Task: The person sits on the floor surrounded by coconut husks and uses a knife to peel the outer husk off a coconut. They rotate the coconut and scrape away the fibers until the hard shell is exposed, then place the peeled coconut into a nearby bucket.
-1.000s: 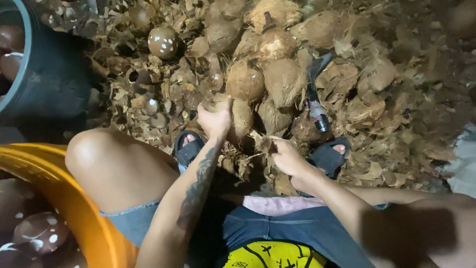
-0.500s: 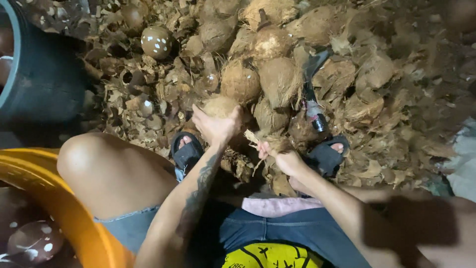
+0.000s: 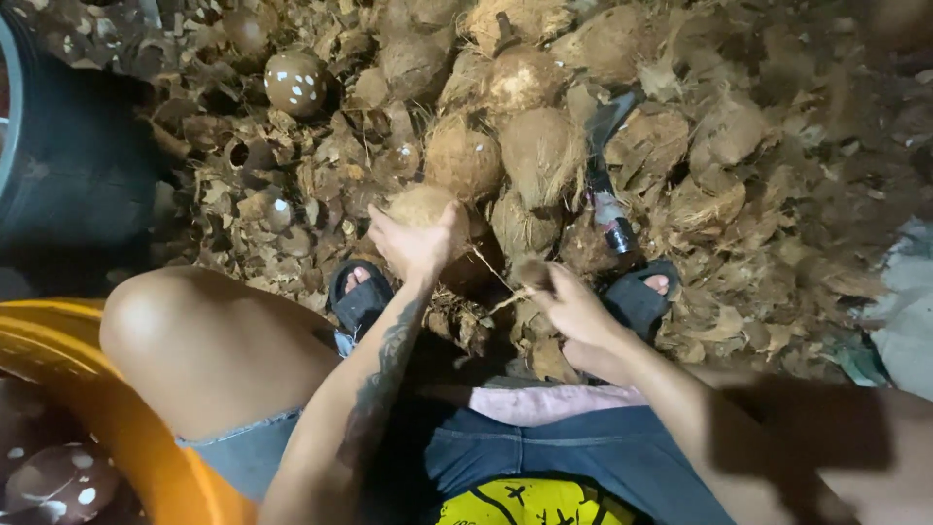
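Husk-littered ground [image 3: 777, 243]. Left hand [image 3: 416, 243] clasps husked coconut [image 3: 420, 204], just ahead of it. Right hand [image 3: 573, 303] closed on husk fibre [image 3: 491, 282], near coconut's right.

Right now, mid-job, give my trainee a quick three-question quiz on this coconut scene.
1. True or false: the left hand grips a husked coconut.
2. What does the right hand pinch? A) a knife B) a strip of husk fibre C) a sandal
3. Fill in: the orange tub at the person's left holds brown, white-spotted ____.

Key: 1 true. 2 B. 3 shelled coconuts.
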